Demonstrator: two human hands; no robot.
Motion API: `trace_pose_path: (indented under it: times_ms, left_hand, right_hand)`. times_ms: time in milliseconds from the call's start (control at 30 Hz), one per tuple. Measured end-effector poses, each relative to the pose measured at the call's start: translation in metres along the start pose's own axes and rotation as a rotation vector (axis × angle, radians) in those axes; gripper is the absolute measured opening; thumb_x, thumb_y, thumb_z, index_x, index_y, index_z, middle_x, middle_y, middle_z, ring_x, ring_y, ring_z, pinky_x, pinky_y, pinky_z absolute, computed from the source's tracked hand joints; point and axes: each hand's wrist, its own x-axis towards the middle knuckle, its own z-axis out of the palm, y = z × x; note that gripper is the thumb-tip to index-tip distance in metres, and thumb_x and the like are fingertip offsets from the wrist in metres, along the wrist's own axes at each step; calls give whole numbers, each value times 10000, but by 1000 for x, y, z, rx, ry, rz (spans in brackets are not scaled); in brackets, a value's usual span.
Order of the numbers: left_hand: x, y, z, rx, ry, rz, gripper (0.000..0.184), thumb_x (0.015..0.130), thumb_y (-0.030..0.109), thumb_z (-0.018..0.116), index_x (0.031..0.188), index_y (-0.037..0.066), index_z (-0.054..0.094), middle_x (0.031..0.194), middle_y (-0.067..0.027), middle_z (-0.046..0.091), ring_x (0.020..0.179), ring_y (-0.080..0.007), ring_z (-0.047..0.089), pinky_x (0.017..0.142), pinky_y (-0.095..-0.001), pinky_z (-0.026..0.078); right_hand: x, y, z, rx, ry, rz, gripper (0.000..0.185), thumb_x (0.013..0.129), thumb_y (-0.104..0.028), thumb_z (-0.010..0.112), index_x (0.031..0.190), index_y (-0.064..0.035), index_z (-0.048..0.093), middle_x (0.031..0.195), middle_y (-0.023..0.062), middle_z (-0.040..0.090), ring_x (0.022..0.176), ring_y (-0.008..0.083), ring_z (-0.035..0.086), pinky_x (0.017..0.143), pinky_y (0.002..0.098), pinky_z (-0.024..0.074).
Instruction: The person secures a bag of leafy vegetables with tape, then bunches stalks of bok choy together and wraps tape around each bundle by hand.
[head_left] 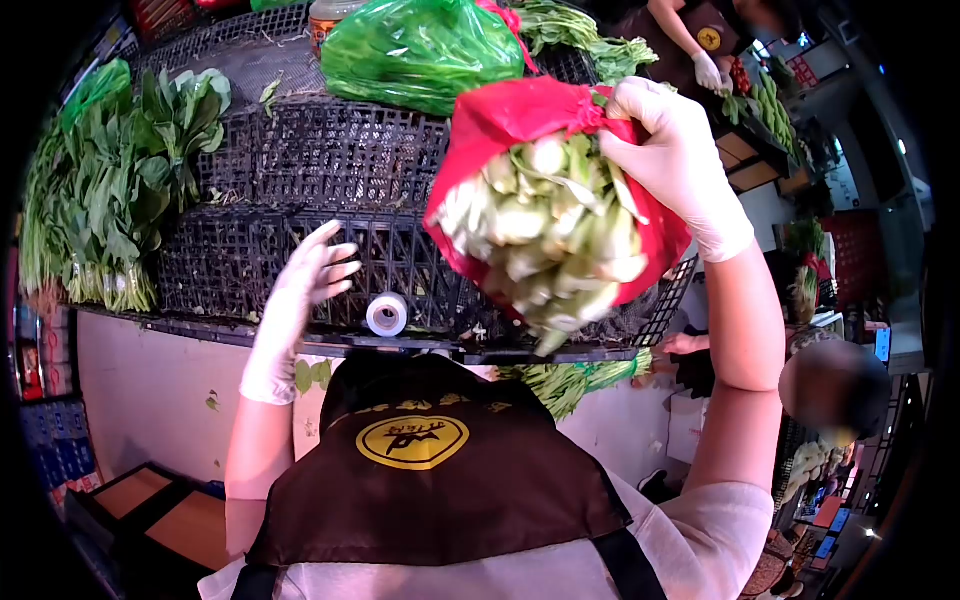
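At vegetable stall, red bag point(520, 110) held up

Red bag point(505, 110) of pale-stemmed greens point(555, 230), open side down, raised above black crates point(290, 160)

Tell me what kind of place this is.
Probably a produce market or vegetable stall, given the leafy greens, the black crates and the red bag of vegetables in the right hand.
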Motion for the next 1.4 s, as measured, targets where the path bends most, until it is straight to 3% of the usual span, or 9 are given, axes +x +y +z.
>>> trace_pose_path:
  times_ms: [133, 400, 700, 867, 967, 1100, 1233, 1300, 1400]
  left_hand:
    - [26, 5, 50, -231, -144, -80, 771, 939, 601, 374, 1510, 166, 91, 1474, -217, 282, 1273, -328, 421, 976, -447, 427]
    - [75, -3, 71, -467, -113, 167, 562, 1013, 380, 362, 1430, 16, 265, 1425, -138, 394, 1314, -236, 386, 1114, -389, 288]
    - [109, 20, 13, 430, 292, 527, 479, 925, 59, 479, 1390, 16, 368, 1417, -196, 370, 1310, -287, 392, 1062, -371, 347]
    - [107, 89, 52, 701, -83, 811, 264, 945, 98, 489, 1184, 21, 573, 1163, -110, 578, 1114, -204, 540, 991, -315, 398]
    - [131, 98, 67, 819, -155, 824, 203, 928, 82, 516, 1081, 10, 628, 1023, -107, 623, 993, -200, 589, 901, -312, 447]
    - [138, 104, 93, 802, -241, 395, 221, 787, 159, 718, 918, -12, 666, 800, -97, 636, 747, -204, 623, 724, -312, 498]
    - [147, 93, 94, 1019, -170, 580, 233, 758, 181, 738, 849, -13, 647, 733, -125, 633, 666, -194, 613, 632, -331, 478]
    - [143, 91, 96, 901, -139, 476, 236, 758, 189, 737, 839, -12, 644, 716, -131, 634, 652, -204, 617, 627, -332, 479]
    - [152, 88, 94, 986, -146, 511, 270, 734, 271, 749, 800, 24, 665, 750, -166, 651, 715, -291, 650, 688, -382, 496]
  right_hand:
    - [3, -1, -4, -5, 21, 106, 160, 705, -45, 660, 754, -14, 512, 682, 109, 504, 627, 259, 550, 622, 310, 460]
    - [-6, -8, 63, 177, 111, 132, 185, 710, -110, 698, 741, -50, 526, 675, 101, 512, 613, 255, 557, 584, 335, 456]
    - [-1, 30, 130, 381, -71, 73, 274, 774, -84, 676, 1030, -42, 588, 924, 160, 612, 894, 336, 611, 789, 388, 494]
    - [19, 39, 111, -125, 218, -101, 320, 801, -111, 570, 1120, -107, 602, 889, 93, 634, 844, 279, 630, 724, 374, 506]
    - [23, 37, 108, -66, 284, -85, 298, 780, -102, 600, 1078, -101, 615, 897, 99, 635, 849, 281, 628, 724, 371, 506]
    - [14, 35, 121, 117, 382, 96, 319, 752, -52, 651, 1063, -98, 597, 930, 102, 621, 878, 283, 625, 764, 357, 511]
    - [0, 36, 128, 366, 735, 308, 333, 786, -48, 664, 1098, -40, 552, 937, 153, 597, 878, 311, 625, 766, 348, 518]
    - [-25, 49, 120, 61, 189, 584, 223, 769, -87, 716, 955, -8, 621, 825, 109, 612, 819, 210, 636, 711, 318, 518]
    - [-34, 36, 121, 395, 9, 591, 165, 753, -149, 735, 848, -37, 660, 837, 110, 632, 786, 259, 621, 726, 352, 507]
